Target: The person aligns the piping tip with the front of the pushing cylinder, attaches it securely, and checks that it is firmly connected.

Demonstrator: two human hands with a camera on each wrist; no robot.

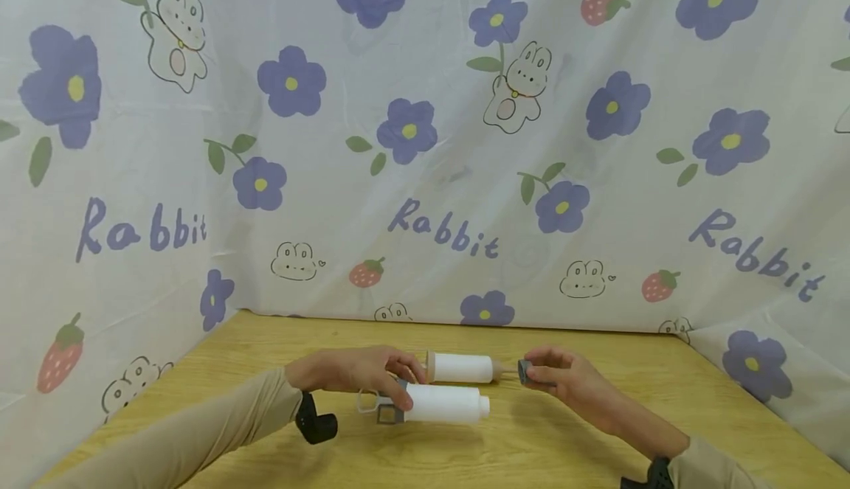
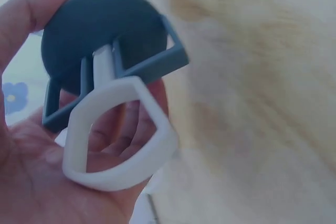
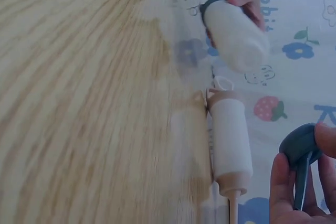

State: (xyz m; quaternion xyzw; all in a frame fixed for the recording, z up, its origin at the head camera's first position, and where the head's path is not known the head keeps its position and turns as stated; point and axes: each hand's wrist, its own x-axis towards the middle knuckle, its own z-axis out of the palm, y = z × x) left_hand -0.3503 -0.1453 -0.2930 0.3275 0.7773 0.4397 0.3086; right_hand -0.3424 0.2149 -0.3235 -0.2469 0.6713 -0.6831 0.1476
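Observation:
My left hand grips a large white syringe by its dark grey-green end cap, holding it sideways just above the table. The cap has two finger loops, and a white pull ring sticks out behind it. The syringe's front end is a bare white neck with nothing on it. In my right hand, thumb and fingers pinch a dark grey-green nozzle cap with a thin stem. This cap is apart from the syringe, to its right.
A second syringe, white with beige ends and a thin beige tip, lies on the wooden table behind the held one. A white cloth printed with flowers and rabbits hangs behind and at the sides.

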